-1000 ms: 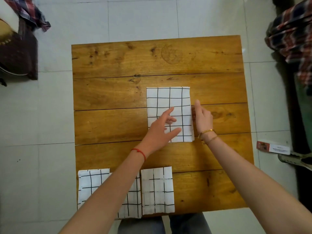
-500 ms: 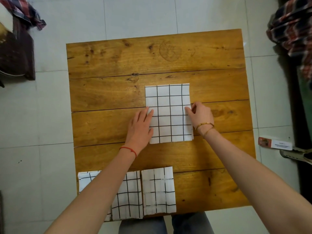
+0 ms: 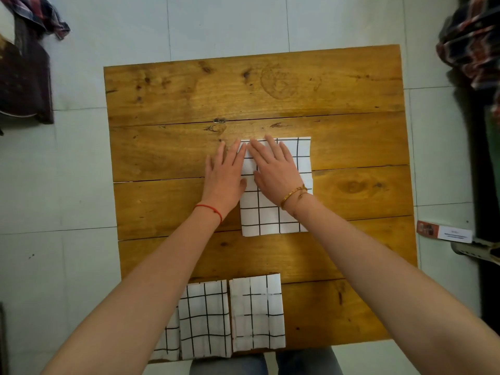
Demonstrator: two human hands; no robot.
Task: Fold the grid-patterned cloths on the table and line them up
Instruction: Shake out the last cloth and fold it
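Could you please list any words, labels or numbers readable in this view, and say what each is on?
Small box on the floor right of the table: dark print on its white label, too small and blurred to read.
Nothing else in view carries text; the cloths show only grid lines.

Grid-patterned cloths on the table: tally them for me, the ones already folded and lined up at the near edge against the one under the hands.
Folded cloths lined up at the near edge: 3
Cloth under the hands: 1
Total: 4
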